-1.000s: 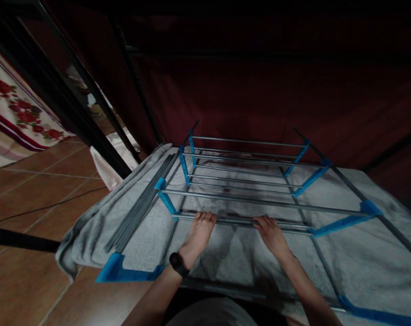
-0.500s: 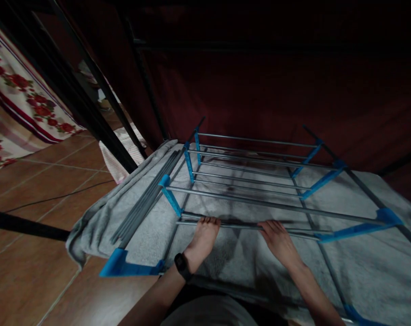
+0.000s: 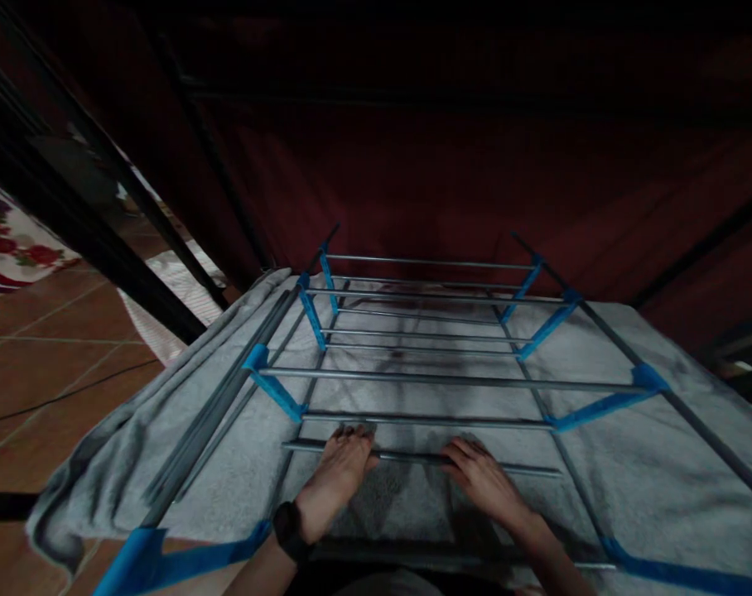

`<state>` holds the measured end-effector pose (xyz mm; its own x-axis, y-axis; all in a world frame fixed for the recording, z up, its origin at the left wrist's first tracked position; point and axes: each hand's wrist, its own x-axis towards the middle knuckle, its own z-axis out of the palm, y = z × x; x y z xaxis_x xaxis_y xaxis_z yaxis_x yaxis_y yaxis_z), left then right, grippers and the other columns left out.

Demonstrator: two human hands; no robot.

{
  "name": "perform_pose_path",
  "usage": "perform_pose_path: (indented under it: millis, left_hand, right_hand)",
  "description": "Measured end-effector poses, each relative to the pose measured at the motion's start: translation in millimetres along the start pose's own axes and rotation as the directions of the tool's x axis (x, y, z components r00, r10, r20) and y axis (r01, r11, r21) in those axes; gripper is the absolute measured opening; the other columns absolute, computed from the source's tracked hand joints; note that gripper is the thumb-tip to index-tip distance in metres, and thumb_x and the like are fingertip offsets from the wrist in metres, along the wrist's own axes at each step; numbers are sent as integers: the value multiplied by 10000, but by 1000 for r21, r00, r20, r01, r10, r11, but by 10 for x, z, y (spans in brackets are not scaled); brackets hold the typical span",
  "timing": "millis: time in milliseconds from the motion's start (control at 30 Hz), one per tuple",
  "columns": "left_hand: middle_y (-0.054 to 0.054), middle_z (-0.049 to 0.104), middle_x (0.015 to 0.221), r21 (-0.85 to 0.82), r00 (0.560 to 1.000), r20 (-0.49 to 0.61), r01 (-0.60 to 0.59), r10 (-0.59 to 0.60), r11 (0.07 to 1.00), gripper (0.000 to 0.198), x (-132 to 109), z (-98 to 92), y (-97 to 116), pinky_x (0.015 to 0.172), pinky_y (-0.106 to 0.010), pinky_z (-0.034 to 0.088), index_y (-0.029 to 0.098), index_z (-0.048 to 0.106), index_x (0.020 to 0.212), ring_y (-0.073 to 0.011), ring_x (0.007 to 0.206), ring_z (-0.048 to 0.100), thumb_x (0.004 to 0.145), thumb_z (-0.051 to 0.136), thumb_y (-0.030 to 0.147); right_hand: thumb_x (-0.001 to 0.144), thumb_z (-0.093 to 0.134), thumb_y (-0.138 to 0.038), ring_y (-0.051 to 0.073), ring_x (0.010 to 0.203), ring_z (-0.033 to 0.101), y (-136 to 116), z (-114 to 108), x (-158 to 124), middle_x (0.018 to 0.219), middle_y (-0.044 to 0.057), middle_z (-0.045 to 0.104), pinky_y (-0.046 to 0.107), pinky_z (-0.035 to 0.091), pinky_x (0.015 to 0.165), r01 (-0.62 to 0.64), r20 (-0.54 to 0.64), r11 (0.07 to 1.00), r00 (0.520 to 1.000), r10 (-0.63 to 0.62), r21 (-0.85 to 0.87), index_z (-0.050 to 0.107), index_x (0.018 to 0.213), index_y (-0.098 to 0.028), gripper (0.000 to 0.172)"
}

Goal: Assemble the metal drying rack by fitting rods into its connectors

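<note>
Head view: loose rod in both hands, held crosswise low in the rack, just nearer the person than a fixed crossbar and apart from it. Left hand palm down, fingers curled over the rod left of its middle, grip narrow; dark watch on that wrist. Right hand likewise palm down, fingers bent over the rod right of its middle, grip narrow; how far the fingertips wrap underneath, cannot tell. Rod's left end reaches over the lower left rail; right end stops just short of the lower right rail. Rack is gray tubes with blue joints, lying on a gray blanket. More rods in a bundle lie along its left side, on the blanket. Dark red curtain hangs behind. Off to the left: black post, tiled floor with a thin cord across it, flowered cloth at the edge. Light dim.
</note>
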<state>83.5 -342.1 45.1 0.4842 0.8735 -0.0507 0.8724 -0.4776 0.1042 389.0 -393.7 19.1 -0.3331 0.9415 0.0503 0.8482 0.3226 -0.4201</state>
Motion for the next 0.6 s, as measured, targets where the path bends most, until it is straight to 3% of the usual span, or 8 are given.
perform_pose_path:
  millis: [100, 200, 333, 400, 500, 600]
  left_hand:
    - [-106, 666, 1314, -59, 1000, 20, -1, 2, 998, 314, 243, -339, 137, 1023, -449, 522, 213, 684, 1243, -273, 1166, 643, 977, 522, 252]
    - [-126, 647, 1337, -137, 999, -41, -36, 30, 990, 356, 670, -560, 239, 1052, -455, 510, 187, 649, 1302, -276, 1211, 622, 999, 467, 233]
    - [-123, 586, 1433, -220, 994, -106, -50, 27, 974, 415, 1284, -577, 341, 1138, -413, 457, 168, 625, 1329, -246, 1340, 542, 965, 436, 99]
    - [-122, 570, 1456, -215, 996, -85, -54, 36, 975, 437, 1417, -542, 425, 1142, -417, 457, 170, 622, 1331, -250, 1355, 531, 947, 438, 68]
    - [-140, 566, 1460, -127, 996, -64, -73, 65, 989, 375, 1239, -511, 595, 1124, -479, 470, 183, 645, 1310, -316, 1349, 536, 959, 512, 170]
    - [-84, 587, 1452, -87, 973, -56, -230, 226, 969, 408, 735, -596, 719, 1060, -449, 531, 271, 608, 1367, -292, 1277, 603, 972, 508, 247]
  right_hand:
    - [1003, 468, -273, 222, 983, 676, 132, -91, 129, 1078, 57, 720, 385, 540, 904, -36, -118, 992, 992, 50, 121, 711, 1098, -262, 261]
    - [996, 448, -290, 218, 921, 685, 364, -218, 319, 990, 71, 718, 365, 555, 856, -93, -299, 958, 938, 175, 270, 719, 1020, -239, 276]
    - [954, 446, -298, 242, 924, 688, 719, -385, 594, 964, 90, 727, 387, 556, 856, -185, -495, 916, 794, 353, 356, 721, 985, -214, 289]
    - [930, 446, -285, 251, 974, 677, 886, -442, 740, 992, 97, 729, 412, 544, 902, -183, -544, 922, 762, 352, 340, 718, 984, -206, 288]
    - [894, 466, -264, 249, 1022, 656, 1127, -499, 982, 1012, 94, 725, 427, 525, 956, -183, -574, 936, 749, 331, 301, 714, 974, -197, 269]
    - [850, 464, -206, 227, 1000, 644, 1356, -555, 1233, 978, 73, 717, 399, 519, 959, -224, -591, 930, 723, 359, 291, 709, 947, -198, 264]
